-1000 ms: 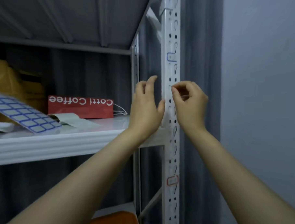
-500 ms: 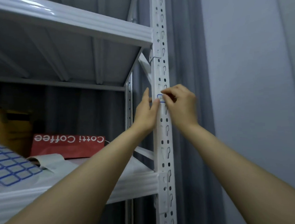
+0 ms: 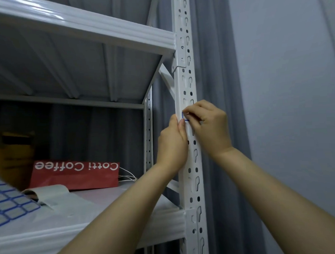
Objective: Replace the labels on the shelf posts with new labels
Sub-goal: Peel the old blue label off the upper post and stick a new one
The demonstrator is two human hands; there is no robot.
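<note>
**Two hands working one label on the shelf post**

Both hands met at a single blue-bordered label point(image 3: 184, 117) on the front face of the white shelf post point(image 3: 191, 164). It sat roughly midway between the upper shelf point(image 3: 81, 25) and the lower shelf point(image 3: 87, 234), both of which join the post. The right hand point(image 3: 209, 129) came in from the post's right side. Its fingers were curled and its fingertips point(image 3: 190, 117) were closed on the label in a pinching grip. They hid most of the label and left only its left end in view. The left hand point(image 3: 172, 144) kept a clenched grip on the post's left edge just below the label, with the thumb laid against the front face at the label's lower corner.

The step in hand appeared to be work on this one label, the left hand steadying the post and the right hand acting. Whether the label was being picked loose or pressed down could not be told. Its blue border matched the sheet of labels point(image 3: 9, 206) lying on the lower shelf well to the post's left, near a red bag point(image 3: 74, 175).

If the label was coming off, the next move called for a raised corner and a slow, even peel. If it was going on, the move called for a firm rub flat across the post's slots.
</note>
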